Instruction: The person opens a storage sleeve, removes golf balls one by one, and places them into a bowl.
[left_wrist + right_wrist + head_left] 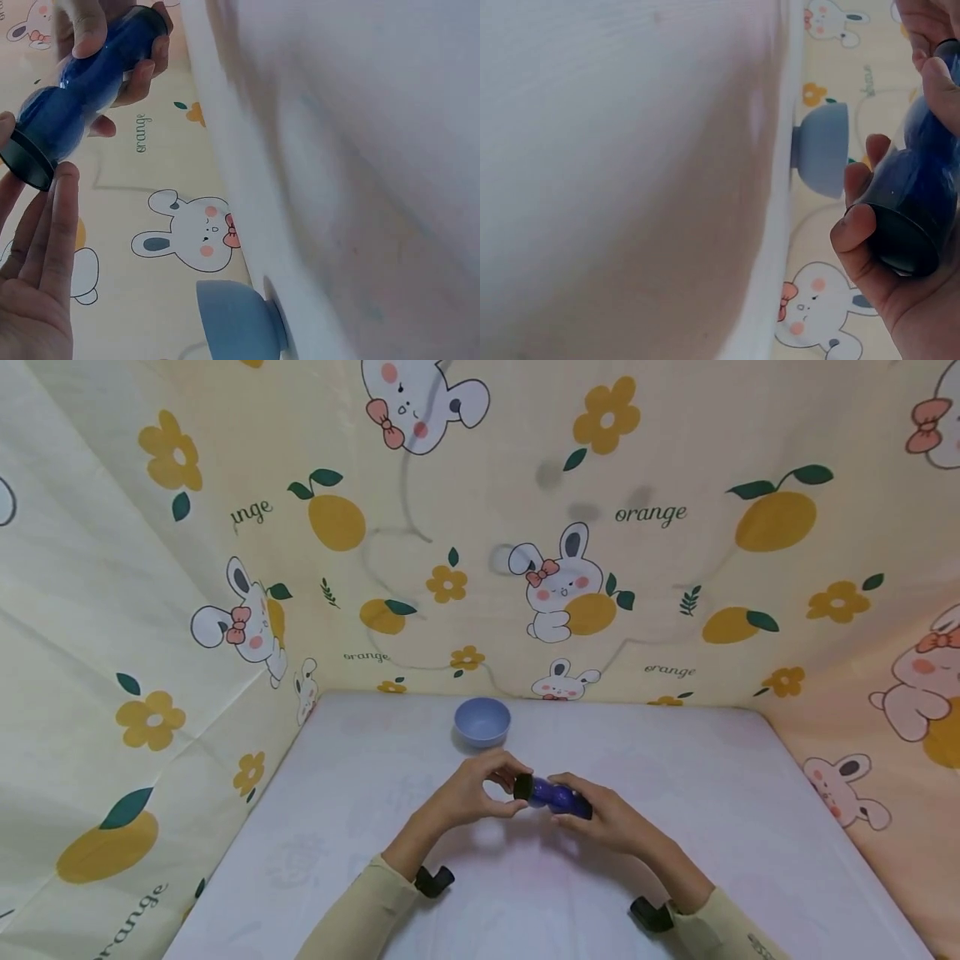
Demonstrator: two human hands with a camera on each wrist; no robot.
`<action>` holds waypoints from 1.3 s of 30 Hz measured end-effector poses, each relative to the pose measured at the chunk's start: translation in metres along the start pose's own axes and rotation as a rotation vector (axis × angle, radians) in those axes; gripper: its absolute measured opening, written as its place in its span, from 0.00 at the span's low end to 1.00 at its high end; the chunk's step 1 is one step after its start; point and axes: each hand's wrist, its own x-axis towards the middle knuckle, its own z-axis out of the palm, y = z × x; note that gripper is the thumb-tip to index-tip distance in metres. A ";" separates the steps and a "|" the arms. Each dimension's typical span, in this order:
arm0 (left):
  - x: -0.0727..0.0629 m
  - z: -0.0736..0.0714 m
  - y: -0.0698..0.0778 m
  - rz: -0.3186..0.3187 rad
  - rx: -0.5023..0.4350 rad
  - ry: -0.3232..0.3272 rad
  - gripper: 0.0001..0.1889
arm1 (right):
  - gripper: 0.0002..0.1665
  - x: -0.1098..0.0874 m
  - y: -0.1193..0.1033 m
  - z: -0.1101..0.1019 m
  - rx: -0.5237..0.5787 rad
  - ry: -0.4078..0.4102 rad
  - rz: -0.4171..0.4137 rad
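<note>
An hourglass (557, 797) with clear bulbs, blue contents and black end caps is held sideways and tilted above the table. The right hand (609, 818) grips its right-hand end; in the right wrist view, curled fingers wrap the lower bulb and black cap of the hourglass (915, 176). At the other end, the left hand (471, 793) pinches the black cap between thumb and fingers. From the left wrist, that hand's fingers (60, 247) look fairly straight against the cap's rim, with the thumb mostly cut off at the frame edge.
A light blue bowl (482, 724) stands upright near the table's back edge, beyond the left hand. White cloth covers the table (360, 760). Patterned curtains (465, 493) with rabbits and oranges rise behind and at both sides. Black wrist devices (435, 882) sit by both sleeves.
</note>
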 end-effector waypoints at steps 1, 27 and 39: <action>0.001 0.000 0.001 -0.004 -0.002 0.003 0.24 | 0.33 0.001 -0.001 0.000 -0.002 0.006 0.004; 0.002 0.004 0.003 -0.027 -0.010 0.032 0.25 | 0.35 0.001 0.003 -0.009 -0.058 0.051 -0.032; 0.002 0.007 0.000 -0.009 -0.056 0.024 0.25 | 0.35 -0.003 0.005 -0.011 -0.057 0.036 -0.009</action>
